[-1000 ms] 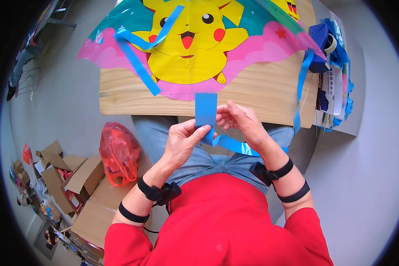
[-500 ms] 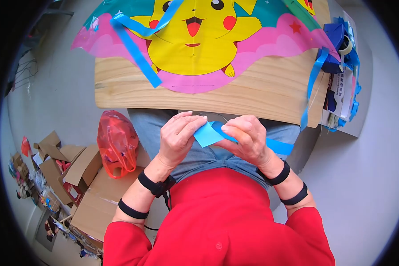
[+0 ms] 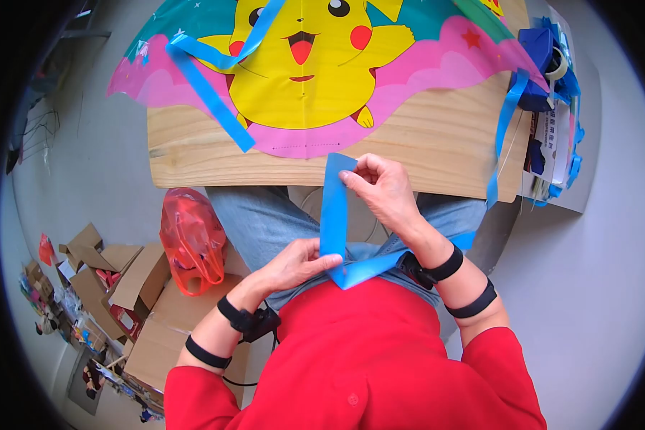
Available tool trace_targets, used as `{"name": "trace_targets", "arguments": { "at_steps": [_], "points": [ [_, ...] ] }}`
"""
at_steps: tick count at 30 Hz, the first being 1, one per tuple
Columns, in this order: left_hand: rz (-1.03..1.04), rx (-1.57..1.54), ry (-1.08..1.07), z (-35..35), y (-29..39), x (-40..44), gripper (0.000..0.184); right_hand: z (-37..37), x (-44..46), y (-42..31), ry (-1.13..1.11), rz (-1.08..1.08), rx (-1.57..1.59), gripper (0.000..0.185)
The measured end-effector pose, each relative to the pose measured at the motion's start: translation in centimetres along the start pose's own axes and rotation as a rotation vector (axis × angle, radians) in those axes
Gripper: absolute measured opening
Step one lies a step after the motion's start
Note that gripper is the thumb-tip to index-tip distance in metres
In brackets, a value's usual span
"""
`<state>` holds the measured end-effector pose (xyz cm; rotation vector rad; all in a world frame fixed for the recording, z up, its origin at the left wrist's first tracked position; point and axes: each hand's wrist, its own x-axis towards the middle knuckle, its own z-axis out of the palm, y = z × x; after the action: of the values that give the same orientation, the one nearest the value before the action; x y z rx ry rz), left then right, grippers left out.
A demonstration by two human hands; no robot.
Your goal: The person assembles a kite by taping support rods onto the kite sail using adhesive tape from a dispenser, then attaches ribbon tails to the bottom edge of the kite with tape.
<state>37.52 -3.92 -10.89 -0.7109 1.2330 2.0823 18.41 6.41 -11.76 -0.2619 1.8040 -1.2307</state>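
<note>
A blue ribbon (image 3: 334,215) stretches upright between my hands, above my lap. My right hand (image 3: 383,188) pinches it near its upper end, at the front edge of the wooden table. Lower down, my left hand (image 3: 299,263) grips it between thumb and fingers, close to a bend. From that bend the ribbon runs off to the right over my thigh. On the table lies a printed sheet (image 3: 304,86) with a yellow cartoon figure on pink and teal. A second blue strip (image 3: 211,97) lies folded at an angle across its left part.
The wooden table (image 3: 215,161) is in front of me. At its right side stand a blue tape dispenser (image 3: 535,64) and a white box (image 3: 548,147), with another blue strip (image 3: 507,122) hanging down. A red plastic bag (image 3: 192,240) and cardboard boxes (image 3: 136,279) are at left.
My right hand has moved up and away from my left, drawing the ribbon out into a long upright length. My left hand has moved down toward my waist.
</note>
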Motion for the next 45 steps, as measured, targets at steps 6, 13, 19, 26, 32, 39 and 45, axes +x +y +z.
{"name": "trace_targets", "arguments": {
  "at_steps": [6, 13, 19, 26, 32, 39, 45],
  "points": [
    [0.750, 0.924, 0.907, -1.3, 2.4, 0.1, 0.028, 0.8, 1.4, 0.7, 0.009, -0.066, -0.190, 0.019],
    [0.841, 1.465, 0.849, -3.6, 3.9, 3.7, 0.054, 1.0, 2.8, 0.6, 0.007, -0.090, -0.371, 0.019],
    [0.764, 1.569, 0.844, -3.9, 3.2, 5.0, 0.055, 1.3, 3.1, -0.5, 0.011, -0.047, -0.481, 0.021],
    [0.698, 1.628, 0.855, -4.2, 3.0, 5.5, 0.056, 2.0, 2.4, -0.1, 0.150, -0.144, -0.480, 0.014],
    [0.700, 1.651, 0.852, -4.4, 2.9, 5.7, 0.056, 1.0, 1.2, 2.6, 0.255, -0.725, -0.715, 0.024],
    [0.713, 1.577, 0.876, -4.1, 3.2, 5.9, 0.058, 1.0, 1.6, 3.3, 0.200, -0.870, -0.895, 0.041],
    [0.685, 1.604, 0.864, -4.1, 3.4, 5.7, 0.059, 1.4, 1.7, 3.5, 0.225, -0.867, -0.908, 0.044]
  ]
}}
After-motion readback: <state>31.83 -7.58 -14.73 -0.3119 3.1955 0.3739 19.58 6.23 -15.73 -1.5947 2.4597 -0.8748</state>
